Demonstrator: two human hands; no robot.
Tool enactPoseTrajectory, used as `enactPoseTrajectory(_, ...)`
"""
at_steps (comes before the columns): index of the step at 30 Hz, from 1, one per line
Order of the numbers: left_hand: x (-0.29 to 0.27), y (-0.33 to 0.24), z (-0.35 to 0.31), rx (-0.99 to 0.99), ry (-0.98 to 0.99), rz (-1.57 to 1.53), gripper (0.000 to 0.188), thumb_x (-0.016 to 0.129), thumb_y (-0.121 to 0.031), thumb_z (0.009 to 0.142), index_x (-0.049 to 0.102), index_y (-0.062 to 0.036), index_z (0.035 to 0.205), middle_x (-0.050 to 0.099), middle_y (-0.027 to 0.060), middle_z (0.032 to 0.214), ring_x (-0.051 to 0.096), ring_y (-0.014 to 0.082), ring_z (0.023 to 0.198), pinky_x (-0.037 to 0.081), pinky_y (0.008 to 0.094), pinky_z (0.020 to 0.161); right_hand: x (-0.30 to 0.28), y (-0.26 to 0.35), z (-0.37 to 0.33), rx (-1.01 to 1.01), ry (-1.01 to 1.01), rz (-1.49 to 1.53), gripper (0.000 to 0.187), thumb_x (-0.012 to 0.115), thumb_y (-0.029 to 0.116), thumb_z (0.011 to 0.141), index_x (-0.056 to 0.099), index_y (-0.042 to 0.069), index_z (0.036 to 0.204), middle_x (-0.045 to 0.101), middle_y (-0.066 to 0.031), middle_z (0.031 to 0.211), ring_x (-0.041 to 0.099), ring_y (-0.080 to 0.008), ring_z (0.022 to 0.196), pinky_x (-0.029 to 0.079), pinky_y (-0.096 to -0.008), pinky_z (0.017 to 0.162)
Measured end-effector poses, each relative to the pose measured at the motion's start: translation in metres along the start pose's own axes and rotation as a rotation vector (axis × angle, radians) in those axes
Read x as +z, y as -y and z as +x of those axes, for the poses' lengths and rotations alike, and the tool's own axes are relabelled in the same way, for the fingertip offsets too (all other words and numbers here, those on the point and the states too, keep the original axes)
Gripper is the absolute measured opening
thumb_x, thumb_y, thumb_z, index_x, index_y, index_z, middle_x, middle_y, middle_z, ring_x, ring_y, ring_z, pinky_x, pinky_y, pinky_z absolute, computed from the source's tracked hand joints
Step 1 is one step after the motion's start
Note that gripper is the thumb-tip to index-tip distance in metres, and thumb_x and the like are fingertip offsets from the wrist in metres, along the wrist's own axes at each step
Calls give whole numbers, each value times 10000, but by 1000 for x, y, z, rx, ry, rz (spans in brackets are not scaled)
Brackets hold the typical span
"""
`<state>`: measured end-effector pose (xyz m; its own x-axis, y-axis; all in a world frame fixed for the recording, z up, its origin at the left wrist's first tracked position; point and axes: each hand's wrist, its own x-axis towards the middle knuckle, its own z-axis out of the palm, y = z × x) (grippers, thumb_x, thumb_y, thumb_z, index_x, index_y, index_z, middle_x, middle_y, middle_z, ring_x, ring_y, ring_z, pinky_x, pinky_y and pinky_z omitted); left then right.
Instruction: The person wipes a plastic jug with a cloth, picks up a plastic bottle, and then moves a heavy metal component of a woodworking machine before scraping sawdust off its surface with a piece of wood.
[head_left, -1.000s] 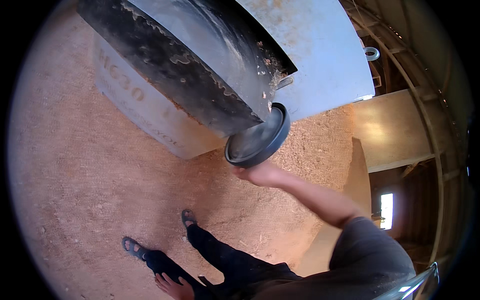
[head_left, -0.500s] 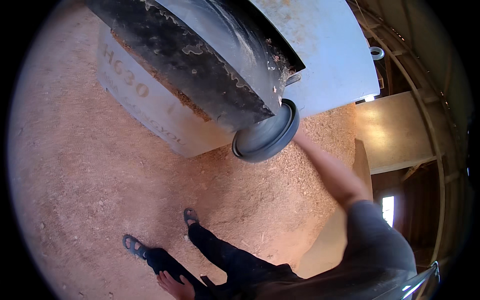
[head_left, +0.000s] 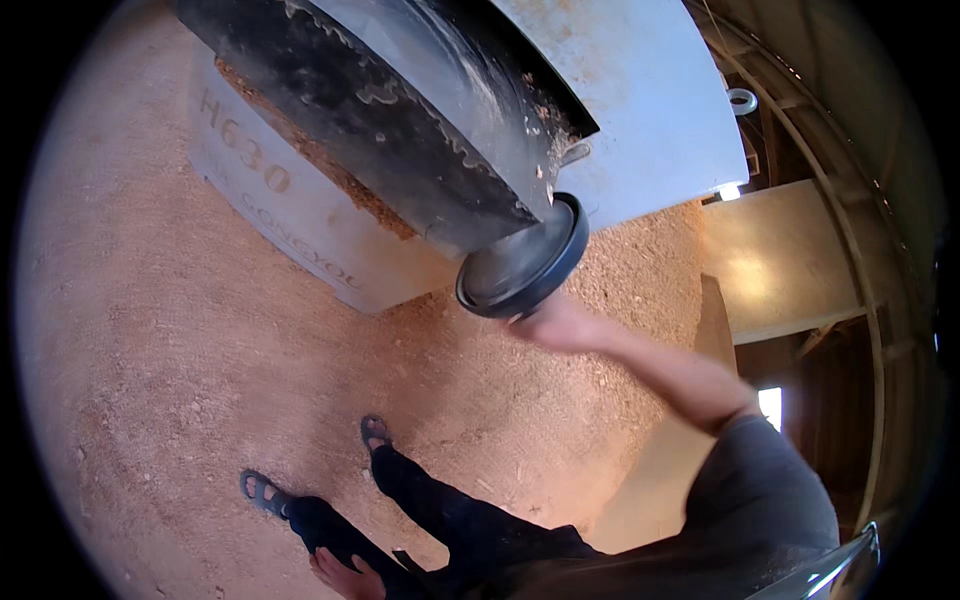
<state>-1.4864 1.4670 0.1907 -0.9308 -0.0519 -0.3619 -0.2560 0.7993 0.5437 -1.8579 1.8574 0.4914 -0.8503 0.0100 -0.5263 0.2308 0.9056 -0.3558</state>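
My right hand (head_left: 552, 322) reached up from the lower right of the head view and met the lower edge of the dark round bowl (head_left: 522, 268). The hand was blurred, so I could not tell whether its fingers gripped the rim or only pressed against it. The bowl was tilted, its open face turned down and to the left, and it sat right under the lower end of the black sloping chute (head_left: 400, 130), touching or nearly touching its tip. Sawdust clung along the chute's edge above the bowl.

Behind the chute stood the pale grey machine body (head_left: 640, 110), with raised lettering on the side left of the bowl. A small metal ring (head_left: 741, 99) showed on the machine's upper right, well apart from the bowl.

Below the bowl the floor (head_left: 150, 380) was covered in reddish sawdust, heaped against the machine's base. My two sandalled feet (head_left: 375, 432) stood on it, well below the bowl, in dark trousers.

My left hand (head_left: 340, 575) hung low by my leg at the bottom edge, far from the bowl, fingers loosely curled and holding nothing I could see. To the right of the bowl, a tan wall (head_left: 780, 260) caught bright light.
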Motion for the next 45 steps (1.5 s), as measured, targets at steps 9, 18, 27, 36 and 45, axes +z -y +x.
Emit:
enactPoseTrajectory(9,1,-5,7,0,22,-62,732,406,-531,985,409,80,1389,452,323,1372,376,496,1293,275,584,1103,30,-15,5,-62,-372,-30,556,684,86,850,494,-11,1362,519,-204,1379,509,-236,1245,422,-380,1050)
enactPoseTrajectory(18,-3,-7,18,-1,153,-43,779,345,-569,990,398,103,1382,448,335,1368,378,509,1281,278,589,1095,36,-51,8,24,-419,38,578,724,134,860,505,-12,1374,520,-184,1401,506,-215,1265,413,-385,1068)
enactPoseTrajectory(27,-24,-33,24,-62,117,-139,767,357,-639,963,538,62,1215,544,318,1219,485,492,1150,363,599,972,-61,-101,8,290,-3,67,589,723,165,873,496,-20,1384,505,-189,1425,490,-215,1290,384,-395,1102)
enactPoseTrajectory(36,-11,-27,22,86,-73,-76,764,342,-650,958,557,43,1198,590,296,1110,543,481,1044,423,579,897,-24,-101,1,253,-249,79,526,727,194,864,547,-6,1316,552,-177,1356,526,-205,1211,406,-376,1067)
enactPoseTrajectory(45,5,-2,17,65,63,51,694,471,-453,958,422,106,1366,476,319,1344,429,489,1242,322,579,1076,-44,-102,16,281,-254,126,521,705,154,853,542,-3,1323,528,-182,1380,487,-236,1282,371,-393,1098)
